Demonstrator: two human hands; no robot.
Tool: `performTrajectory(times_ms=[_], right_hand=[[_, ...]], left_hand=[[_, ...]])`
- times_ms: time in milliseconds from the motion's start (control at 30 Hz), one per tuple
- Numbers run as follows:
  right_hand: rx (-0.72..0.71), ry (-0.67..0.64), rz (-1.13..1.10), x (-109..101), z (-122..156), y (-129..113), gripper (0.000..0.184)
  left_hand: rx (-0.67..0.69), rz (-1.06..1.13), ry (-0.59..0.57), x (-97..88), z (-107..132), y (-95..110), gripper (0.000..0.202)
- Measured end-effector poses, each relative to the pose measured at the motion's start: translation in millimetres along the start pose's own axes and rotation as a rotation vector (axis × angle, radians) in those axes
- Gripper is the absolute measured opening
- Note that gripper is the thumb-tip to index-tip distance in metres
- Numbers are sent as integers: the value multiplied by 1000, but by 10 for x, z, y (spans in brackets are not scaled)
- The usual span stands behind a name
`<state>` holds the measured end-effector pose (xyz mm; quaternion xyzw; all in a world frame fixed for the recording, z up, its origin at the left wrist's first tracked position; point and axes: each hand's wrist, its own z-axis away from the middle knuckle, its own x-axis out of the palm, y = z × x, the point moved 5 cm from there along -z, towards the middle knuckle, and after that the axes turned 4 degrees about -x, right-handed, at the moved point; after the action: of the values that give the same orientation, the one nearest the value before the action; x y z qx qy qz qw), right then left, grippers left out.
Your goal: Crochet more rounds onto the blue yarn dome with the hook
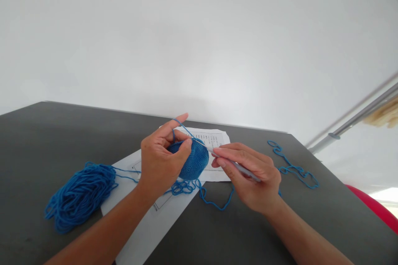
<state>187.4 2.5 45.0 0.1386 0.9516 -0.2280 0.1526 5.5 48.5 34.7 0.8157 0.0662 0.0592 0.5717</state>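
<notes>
Fingers, hook and fabric at the working edge. The thumb and fingertips of the right hand [248, 172] pinch a crochet hook [247, 172] in a pencil-like grip. The hook's long axis slants from the butt of the handle, at lower right, up and leftward to the slim metal tip. The round crocheted piece [194, 161] lies left of the right fingers, its spiral centre low and its rim uppermost. The left hand [163, 157] is the nearer: its thumb and fingers pinch this rim, while the raised index finger carries a blue working strand [183, 127] that runs down to the hook. Tip, strand and rim converge just beside the left thumb; whether the tip sits within a stitch cannot be told. Beneath are slack yarn loops [182, 187] and overlapping printed sheets [168, 219]. Farther out on the dark tabletop [77, 132], a blue yarn skein [82, 194] lies at left and a loose yarn length [295, 168] at right.
</notes>
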Motion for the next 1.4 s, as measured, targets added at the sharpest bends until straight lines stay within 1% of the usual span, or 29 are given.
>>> performTrajectory(times_ms=[67,167,267,333,400,467,533,667,767,933,1033,1200,1267,1400], right_hand=[[-14,15,42,37,11,-31,34],[-74,18,125,109,42,-79,34],[-120,10,214,174,82,-104,37],[-134,2,263,201,107,-110,40],[-148,-5,304,217,131,-117,42],[-158,-26,343,235,154,-124,43],[-184,-50,388,263,181,-140,44],[-265,-55,500,312,235,-198,48],[-306,-46,538,300,240,-217,54],[-390,-107,406,171,145,-182,54],[-385,-159,375,89,85,-142,53],[-373,-164,380,9,69,-109,47],[-369,-181,378,0,71,-95,45],[-361,-207,371,-18,59,-79,42]], left_hand=[[2,5,16,6,8,22,51],[0,-2,40,3,15,36,50],[-29,14,37,2,18,4,49],[-104,100,-10,25,18,-54,52],[-206,255,-61,59,21,-110,58],[-300,422,-87,85,25,-138,64],[-383,537,-107,99,27,-141,69],[-532,619,-174,97,21,-133,71],[-595,641,-235,81,6,-131,70],[-605,659,-322,62,-13,-131,65],[-580,643,-332,50,-24,-146,63],[-495,628,-350,63,-53,-133,59],[-464,588,-344,64,-64,-122,63],[-424,500,-339,53,-74,-109,81]])
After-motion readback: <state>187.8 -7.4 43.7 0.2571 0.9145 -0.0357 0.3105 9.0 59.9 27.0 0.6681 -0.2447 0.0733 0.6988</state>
